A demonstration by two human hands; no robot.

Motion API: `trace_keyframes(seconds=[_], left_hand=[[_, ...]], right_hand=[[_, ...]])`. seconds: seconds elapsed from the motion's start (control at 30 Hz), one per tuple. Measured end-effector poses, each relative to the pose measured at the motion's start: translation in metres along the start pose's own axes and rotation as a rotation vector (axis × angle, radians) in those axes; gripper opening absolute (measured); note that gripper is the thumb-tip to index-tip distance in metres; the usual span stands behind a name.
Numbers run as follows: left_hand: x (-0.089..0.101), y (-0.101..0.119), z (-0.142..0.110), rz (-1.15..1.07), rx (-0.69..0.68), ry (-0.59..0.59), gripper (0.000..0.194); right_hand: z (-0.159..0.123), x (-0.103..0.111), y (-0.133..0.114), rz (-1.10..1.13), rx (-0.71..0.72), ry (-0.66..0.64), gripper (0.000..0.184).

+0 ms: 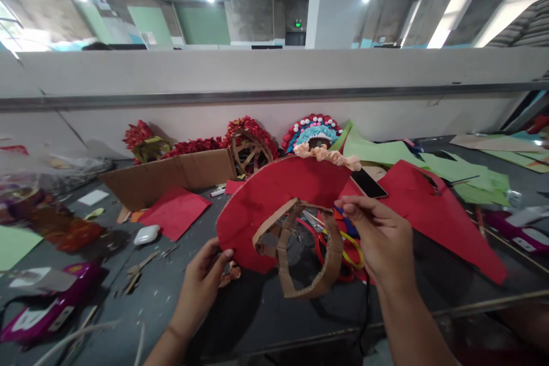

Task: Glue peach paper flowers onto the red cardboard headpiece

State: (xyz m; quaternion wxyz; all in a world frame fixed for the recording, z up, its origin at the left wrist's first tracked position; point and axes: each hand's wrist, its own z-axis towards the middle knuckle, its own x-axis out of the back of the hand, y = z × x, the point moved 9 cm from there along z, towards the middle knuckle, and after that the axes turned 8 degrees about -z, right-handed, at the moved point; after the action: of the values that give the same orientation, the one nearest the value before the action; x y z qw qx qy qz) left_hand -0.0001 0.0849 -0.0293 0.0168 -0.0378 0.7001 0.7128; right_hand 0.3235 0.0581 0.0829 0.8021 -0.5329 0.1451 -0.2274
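Note:
A red fan-shaped headdress (283, 189) is held tilted above the table, with a brown cardboard band (309, 290) forming a loop on its near side. Crumpled peach paper trim (326, 154) runs along part of its top edge. My left hand (206, 274) pinches the headdress at its lower left edge, beside more peach trim (231, 273). Thumb and fingertips of my right hand (381, 234) are pressed together near the band's upper right; what they grip is unclear. Scissors with yellow handles (355, 254) and red handles (319, 246) show through and behind the loop.
Purple glue guns lie at left (81, 286) and right (518, 231). Red paper (437, 223), green paper (373, 148) and a phone (369, 184) are on the right. A cardboard piece (171, 174), white case (146, 234) and decorated headdresses (315, 132) sit farther back.

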Motion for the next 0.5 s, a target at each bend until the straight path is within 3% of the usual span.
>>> trace_keyframes(seconds=[0.27, 0.5], left_hand=[[-0.0008, 0.0024, 0.001, -0.017, -0.011, 0.011, 0.029], [-0.0011, 0.0024, 0.0007, -0.023, -0.024, 0.018, 0.026]], right_hand=[[0.0037, 0.0088, -0.0001, -0.014, 0.005, 0.037, 0.02], [0.0082, -0.0007, -0.0024, 0.265, -0.08, -0.092, 0.025]])
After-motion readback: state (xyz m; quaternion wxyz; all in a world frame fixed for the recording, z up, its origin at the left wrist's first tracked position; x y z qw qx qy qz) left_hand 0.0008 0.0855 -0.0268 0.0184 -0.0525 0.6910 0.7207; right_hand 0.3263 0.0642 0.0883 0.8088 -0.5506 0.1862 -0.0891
